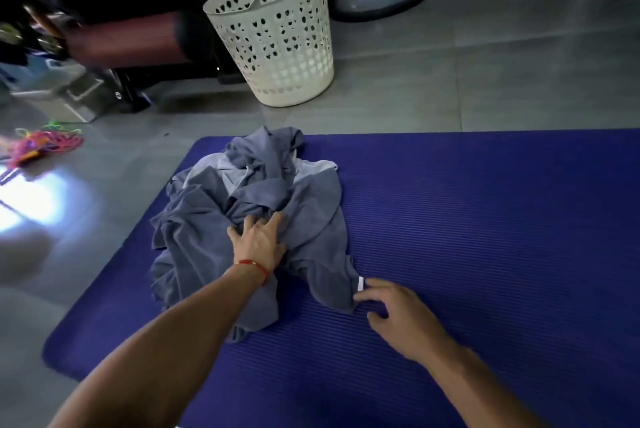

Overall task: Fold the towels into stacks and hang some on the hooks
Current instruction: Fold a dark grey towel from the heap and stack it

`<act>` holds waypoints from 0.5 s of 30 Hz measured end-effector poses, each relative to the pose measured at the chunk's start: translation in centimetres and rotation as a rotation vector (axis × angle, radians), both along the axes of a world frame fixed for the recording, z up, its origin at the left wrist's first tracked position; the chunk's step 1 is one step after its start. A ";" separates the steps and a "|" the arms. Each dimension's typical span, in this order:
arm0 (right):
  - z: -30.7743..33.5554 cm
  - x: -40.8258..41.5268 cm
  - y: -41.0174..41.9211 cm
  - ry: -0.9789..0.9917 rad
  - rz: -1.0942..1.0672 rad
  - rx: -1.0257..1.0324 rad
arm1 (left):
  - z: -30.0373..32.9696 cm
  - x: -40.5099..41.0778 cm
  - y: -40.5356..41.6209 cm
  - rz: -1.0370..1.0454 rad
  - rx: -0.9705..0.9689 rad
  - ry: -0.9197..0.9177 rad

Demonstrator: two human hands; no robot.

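A heap of grey towels (249, 219) lies crumpled on the near-left part of a blue mat (485, 219), none of them folded yet. The left hand (258, 240) rests on top of the heap with its fingers spread and their tips sunk into the folds, pressing rather than clutching. The right hand (398, 309) sits at the heap's near corner, fingers loosely curved beside a corner of towel (341, 292) that carries a small white tag (361, 283); the fingertips touch the edge there, but whether they have pinched it I cannot tell. The step in hand looks like freeing one towel from the pile. To do it well, the right hand should take that tagged corner firmly between thumb and forefinger and draw it away from the heap, toward the bare mat on its right, while the left hand keeps weight on the rest so only one towel comes. If the towel snags, the left hand should lift a little just above the grip instead of hauling harder. Beyond the heap, on the grey floor, stands a white laundry basket (277, 36).
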State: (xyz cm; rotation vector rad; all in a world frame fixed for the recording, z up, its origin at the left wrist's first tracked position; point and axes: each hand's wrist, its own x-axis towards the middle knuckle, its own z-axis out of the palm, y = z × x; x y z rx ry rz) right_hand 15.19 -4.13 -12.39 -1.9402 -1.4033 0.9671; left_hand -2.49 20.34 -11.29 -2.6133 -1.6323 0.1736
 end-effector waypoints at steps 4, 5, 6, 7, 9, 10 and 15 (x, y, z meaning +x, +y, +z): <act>-0.3 1.9 -2.5 -0.041 -0.026 -0.040 | 0.2 2.2 -0.5 -0.026 0.086 -0.123; -0.2 2.4 -3.0 -0.041 -0.047 -0.038 | 0.3 2.9 -1.2 -0.048 0.094 -0.193; -0.2 2.9 -3.4 -0.019 -0.084 -0.031 | 0.6 3.7 -2.3 -0.086 0.089 -0.253; -0.1 3.4 -3.6 0.027 -0.138 -0.013 | 0.9 4.6 -3.8 -0.147 0.079 -0.281; 0.7 4.0 -3.3 0.229 -0.286 0.039 | 1.3 5.9 -7.8 -0.315 0.087 -0.324; 1.3 4.1 -3.0 0.405 -0.365 0.052 | 1.4 6.4 -10.1 -0.409 0.093 -0.406; 3.7 5.3 -1.4 1.223 -0.520 0.123 | 2.6 7.6 -18.5 -0.639 0.070 -0.836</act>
